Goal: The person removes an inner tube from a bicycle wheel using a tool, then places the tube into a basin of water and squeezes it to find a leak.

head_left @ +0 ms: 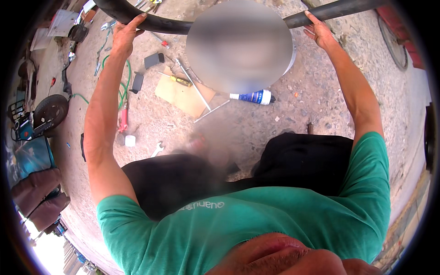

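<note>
Tube (165,25) spans top of view, 11 to 1 o'clock. L hand (126,34) and R hand (321,32) each closed on it, wide apart. Probably an inner tube; mid hidden. Keep grips even, feed slowly.

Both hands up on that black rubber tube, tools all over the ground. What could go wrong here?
1. The left hand and right hand hold the black rubber tube far apart; one grip may slip.
2. The yellow-handled screwdriver, silver wrench and white-and-blue bottle lie loose underneath: possible puncture or trip hazards.
</note>
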Tool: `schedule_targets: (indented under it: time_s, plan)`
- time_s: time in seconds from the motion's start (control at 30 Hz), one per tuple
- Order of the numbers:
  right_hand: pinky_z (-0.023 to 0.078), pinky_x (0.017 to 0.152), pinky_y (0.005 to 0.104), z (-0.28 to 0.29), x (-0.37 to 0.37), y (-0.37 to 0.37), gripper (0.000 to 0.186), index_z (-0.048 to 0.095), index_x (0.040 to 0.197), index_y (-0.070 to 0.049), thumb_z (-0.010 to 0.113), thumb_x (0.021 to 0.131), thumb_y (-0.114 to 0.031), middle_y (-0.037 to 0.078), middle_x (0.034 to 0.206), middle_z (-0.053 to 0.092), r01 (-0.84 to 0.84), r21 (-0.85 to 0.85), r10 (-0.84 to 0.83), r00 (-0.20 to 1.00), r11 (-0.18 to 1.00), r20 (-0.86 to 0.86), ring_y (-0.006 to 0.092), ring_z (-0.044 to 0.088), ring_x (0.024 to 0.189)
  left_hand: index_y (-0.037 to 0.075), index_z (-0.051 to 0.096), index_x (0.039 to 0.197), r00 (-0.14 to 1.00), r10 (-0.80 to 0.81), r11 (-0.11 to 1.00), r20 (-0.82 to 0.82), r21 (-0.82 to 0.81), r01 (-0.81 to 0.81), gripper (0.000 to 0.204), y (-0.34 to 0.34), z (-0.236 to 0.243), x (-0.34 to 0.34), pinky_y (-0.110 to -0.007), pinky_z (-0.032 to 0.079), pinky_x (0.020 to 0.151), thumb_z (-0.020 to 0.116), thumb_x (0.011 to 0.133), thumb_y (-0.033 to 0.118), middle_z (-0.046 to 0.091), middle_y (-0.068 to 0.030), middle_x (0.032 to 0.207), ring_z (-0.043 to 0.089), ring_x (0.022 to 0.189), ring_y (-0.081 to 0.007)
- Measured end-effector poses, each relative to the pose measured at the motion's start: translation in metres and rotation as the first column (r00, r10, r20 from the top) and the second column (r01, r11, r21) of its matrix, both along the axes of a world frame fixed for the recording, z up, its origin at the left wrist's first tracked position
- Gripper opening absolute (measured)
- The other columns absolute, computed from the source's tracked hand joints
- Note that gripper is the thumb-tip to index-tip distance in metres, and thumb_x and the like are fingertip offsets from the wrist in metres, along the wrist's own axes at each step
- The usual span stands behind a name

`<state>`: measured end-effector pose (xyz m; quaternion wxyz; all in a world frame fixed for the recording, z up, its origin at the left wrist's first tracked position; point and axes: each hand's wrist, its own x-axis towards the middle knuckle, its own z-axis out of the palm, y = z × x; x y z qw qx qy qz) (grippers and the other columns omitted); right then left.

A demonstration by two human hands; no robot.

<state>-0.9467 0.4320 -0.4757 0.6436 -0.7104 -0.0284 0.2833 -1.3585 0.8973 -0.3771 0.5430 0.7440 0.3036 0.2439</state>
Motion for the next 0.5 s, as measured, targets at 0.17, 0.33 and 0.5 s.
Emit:
schedule_targets:
  time_s: [0.17,0.33,0.5]
  plan:
    - [0.052,0.097,0.0373,0.024,0.072,-0.044,0.048,0.067,0.114,-0.012,0.084,0.084,-0.045,0.004,0.100,0.070,0.185,0.099,-0.185,0.983,0.978,-0.005,0.0179,0.065,0.099,0.004,0.065,0.113,0.999,-0.021,1.000,0.042,0.016,0.021,0.043,0.002,0.009,0.009,-0.036,0.057,0.089,0.082,0.087,0.033,0.072,-0.0061,0.107,0.069,0.099,-0.0175]
    - [0.043,0.107,0.0521,0.107,0.006,-0.022,0.071,0.054,0.139,-0.006,0.071,0.089,-0.053,0.014,0.137,0.058,0.162,0.165,-0.199,0.950,0.973,0.239,0.0330,0.052,0.128,0.004,0.067,0.112,1.000,-0.021,0.989,0.009,0.144,0.020,0.043,0.017,0.020,-0.011,-0.035,0.057,0.086,0.082,0.087,0.035,0.072,-0.0059,0.105,0.070,0.097,-0.0169]
    - [0.060,0.082,0.0542,0.130,0.037,-0.031,0.059,0.055,0.140,-0.009,0.072,0.087,-0.027,0.016,0.125,0.066,0.219,0.317,-0.328,0.878,0.923,0.350,0.0343,0.067,0.107,0.003,0.068,0.112,0.999,-0.049,0.973,-0.004,0.227,0.049,0.047,0.026,0.028,0.001,-0.034,0.056,0.085,0.083,0.086,0.039,0.073,-0.0060,0.102,0.069,0.095,-0.0163]
